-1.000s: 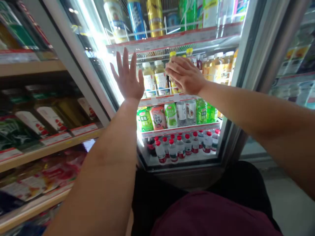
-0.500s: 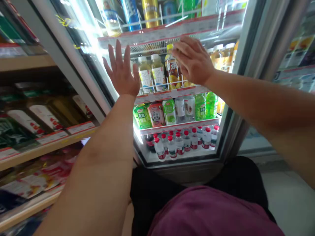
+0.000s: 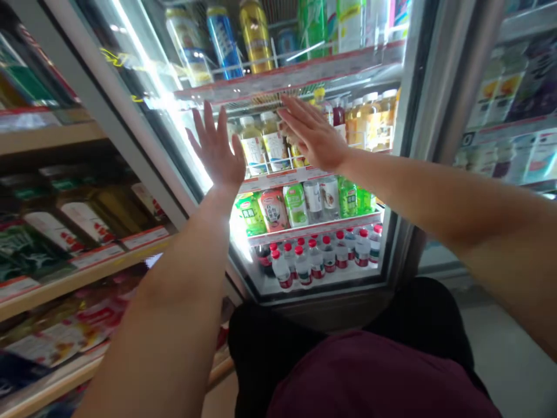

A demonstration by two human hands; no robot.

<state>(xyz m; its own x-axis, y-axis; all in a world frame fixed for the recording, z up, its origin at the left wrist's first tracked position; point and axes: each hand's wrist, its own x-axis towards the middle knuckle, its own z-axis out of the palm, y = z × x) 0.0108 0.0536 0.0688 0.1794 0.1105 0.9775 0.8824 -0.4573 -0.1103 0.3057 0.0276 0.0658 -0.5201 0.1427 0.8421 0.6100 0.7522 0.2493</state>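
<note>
You are holding your left hand (image 3: 221,154) spread and right hand (image 3: 317,136) flat, gripping nothing yet, white-capped bottles (image 3: 274,144) standing between them.

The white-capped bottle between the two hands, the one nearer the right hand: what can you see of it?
This white-capped bottle looks like clear plastic, filled with a pale yellowish drink. Its cap is on, and a mostly white label wraps its body; the writing is too blurred to read. It stands on a lit shelf, beside a similar bottle. The open right hand is close to its upper part in the view, but whether they touch cannot be told.
</note>
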